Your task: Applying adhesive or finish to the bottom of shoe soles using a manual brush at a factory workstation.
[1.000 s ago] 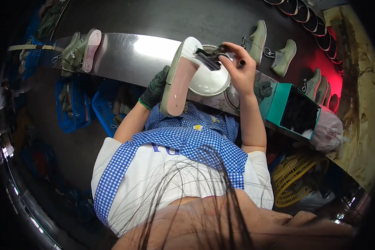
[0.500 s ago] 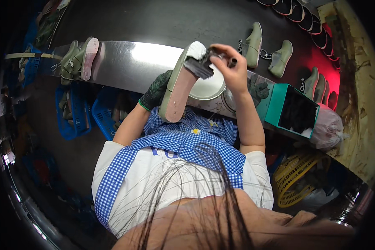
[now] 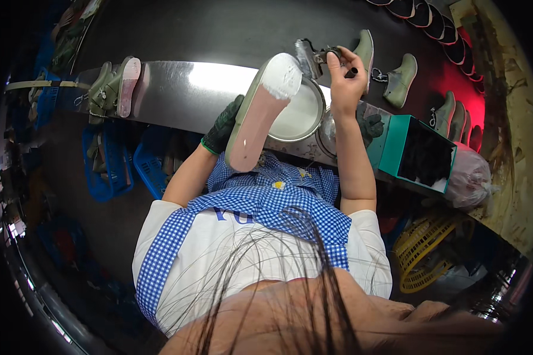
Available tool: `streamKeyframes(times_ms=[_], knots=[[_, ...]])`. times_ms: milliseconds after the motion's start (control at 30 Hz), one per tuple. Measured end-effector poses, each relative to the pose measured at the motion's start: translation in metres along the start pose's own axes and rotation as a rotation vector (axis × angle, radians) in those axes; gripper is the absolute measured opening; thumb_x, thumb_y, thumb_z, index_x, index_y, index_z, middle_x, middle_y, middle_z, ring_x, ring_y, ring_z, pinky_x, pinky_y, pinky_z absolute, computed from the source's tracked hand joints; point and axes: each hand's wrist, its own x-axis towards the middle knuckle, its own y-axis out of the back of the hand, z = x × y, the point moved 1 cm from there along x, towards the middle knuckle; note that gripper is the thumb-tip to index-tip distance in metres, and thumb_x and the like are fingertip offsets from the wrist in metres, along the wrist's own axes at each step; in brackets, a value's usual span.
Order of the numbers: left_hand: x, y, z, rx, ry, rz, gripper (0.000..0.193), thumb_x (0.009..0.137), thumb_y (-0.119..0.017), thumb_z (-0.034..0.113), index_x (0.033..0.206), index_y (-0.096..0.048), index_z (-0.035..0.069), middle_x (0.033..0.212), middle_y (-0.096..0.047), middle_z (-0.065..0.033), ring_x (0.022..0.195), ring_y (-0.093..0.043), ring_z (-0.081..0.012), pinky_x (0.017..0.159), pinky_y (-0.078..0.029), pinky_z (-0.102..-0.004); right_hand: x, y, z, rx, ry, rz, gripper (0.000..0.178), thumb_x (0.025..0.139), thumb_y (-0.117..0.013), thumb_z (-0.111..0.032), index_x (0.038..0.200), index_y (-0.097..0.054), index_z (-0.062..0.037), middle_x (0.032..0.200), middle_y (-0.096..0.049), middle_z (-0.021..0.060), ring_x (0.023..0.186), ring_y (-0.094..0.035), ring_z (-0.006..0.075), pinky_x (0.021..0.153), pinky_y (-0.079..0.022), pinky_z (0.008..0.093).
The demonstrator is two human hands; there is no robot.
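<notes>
My left hand (image 3: 224,127), in a dark glove with a green cuff, is closed round an olive-green shoe (image 3: 247,106). The pinkish sole (image 3: 256,130) is turned up, its far end coated in wet-looking white. My bare right hand (image 3: 347,74) grips a brush (image 3: 308,58) with dark, white-smeared bristles. The brush is apart from the shoe, to the right of the sole's far end. Below the brush stands a round bowl (image 3: 324,112) of white liquid, partly hidden by the shoe.
Green shoes (image 3: 400,81) stand on the dark conveyor belt (image 3: 219,32) beyond the metal ledge (image 3: 172,89); more shoes (image 3: 106,89) sit at left. A teal box (image 3: 395,145), a dark glove (image 3: 370,127) and a plastic bag (image 3: 469,180) are at right. Blue baskets (image 3: 108,189) stand below left.
The brush has lifted off the sole and moved right and away with my right hand. The white coating at the sole's far end shows more fully. The shoe has barely shifted.
</notes>
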Motion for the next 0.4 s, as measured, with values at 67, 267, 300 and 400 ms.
streamKeyframes(times_ms=[67,267,300,400], knots=[[-0.004,-0.012,0.038,-0.143,-0.001,-0.017,0.051,0.098,-0.049,0.039,0.136,-0.045,0.006,0.126,-0.059,-0.012,0.102,-0.063,-0.0187,0.087,-0.054,-0.0288,-0.016,-0.01,-0.023,-0.099,0.297,0.002,0.035,0.077,-0.074,-0.004,0.109,-0.062,-0.002,0.094,-0.064,0.0057,0.057,-0.04,0.0044,0.047,-0.032,0.0173],[0.017,-0.023,0.051,-1.175,0.281,0.021,0.06,0.092,-0.056,0.009,0.146,-0.029,0.008,0.141,-0.046,-0.0148,0.127,-0.048,-0.0241,0.109,-0.04,-0.0343,-0.066,-0.013,-0.038,-0.194,0.416,-0.161,0.048,0.07,-0.075,0.002,0.115,-0.06,-0.0037,0.099,-0.066,0.0057,0.056,-0.038,0.0039,0.047,-0.032,0.0165],[0.02,-0.022,0.05,-1.067,0.269,-0.008,0.062,0.093,-0.056,0.01,0.147,-0.027,0.009,0.143,-0.043,-0.0141,0.129,-0.046,-0.0244,0.11,-0.038,-0.0349,-0.07,-0.01,-0.039,-0.136,0.359,-0.212,0.048,0.07,-0.075,0.002,0.115,-0.06,-0.0038,0.1,-0.066,0.0058,0.056,-0.038,0.0037,0.047,-0.031,0.0165],[0.028,-0.018,0.044,-0.751,0.234,-0.099,0.066,0.094,-0.056,0.016,0.15,-0.022,0.012,0.149,-0.034,-0.0121,0.134,-0.041,-0.0252,0.113,-0.033,-0.0364,-0.072,0.0,-0.039,0.026,0.184,-0.358,0.048,0.072,-0.073,0.002,0.117,-0.059,-0.0041,0.102,-0.066,0.006,0.055,-0.037,0.003,0.047,-0.031,0.0168]])
